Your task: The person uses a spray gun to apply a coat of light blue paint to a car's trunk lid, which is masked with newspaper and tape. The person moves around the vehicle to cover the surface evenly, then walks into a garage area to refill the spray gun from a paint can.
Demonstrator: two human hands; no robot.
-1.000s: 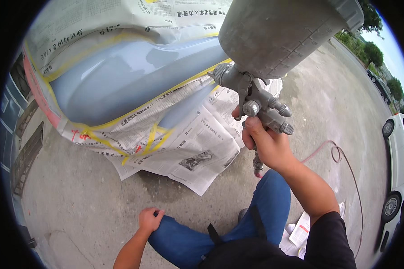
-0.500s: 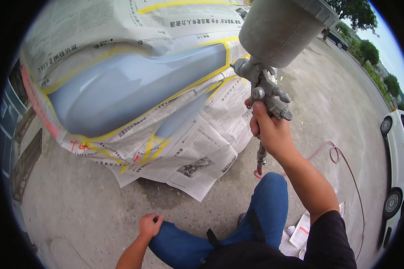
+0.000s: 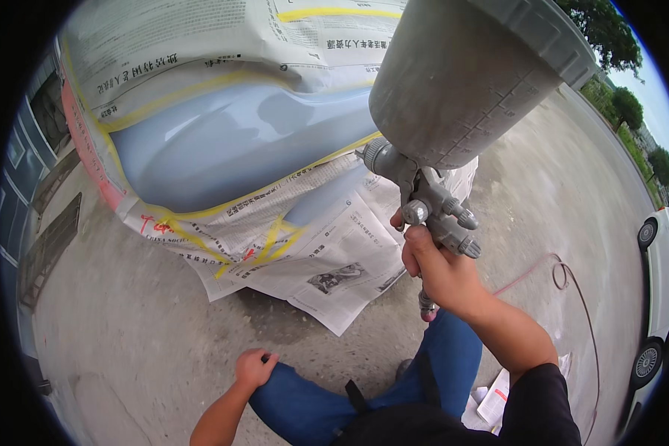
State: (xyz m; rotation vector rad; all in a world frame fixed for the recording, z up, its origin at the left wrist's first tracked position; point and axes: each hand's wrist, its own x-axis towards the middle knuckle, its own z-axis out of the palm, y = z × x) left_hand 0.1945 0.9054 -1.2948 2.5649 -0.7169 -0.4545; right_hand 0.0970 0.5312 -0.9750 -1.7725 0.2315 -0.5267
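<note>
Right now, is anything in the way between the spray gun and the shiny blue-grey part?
Nothing visible. The right hand holds the spray gun; its nozzle points left toward the blue-grey panel, with only air seen between. The taped newspaper borders the panel, leaving its middle bare.

there is one spray gun (image 3: 432,199), one hose (image 3: 595,346) and one white car (image 3: 663,286).

upper newspaper (image 3: 178,44): black print | lower newspapers (image 3: 349,241): black print, red handwritten marks (image 3: 156,226) | cup (image 3: 438,89): scale marks (image 3: 492,113)
</note>
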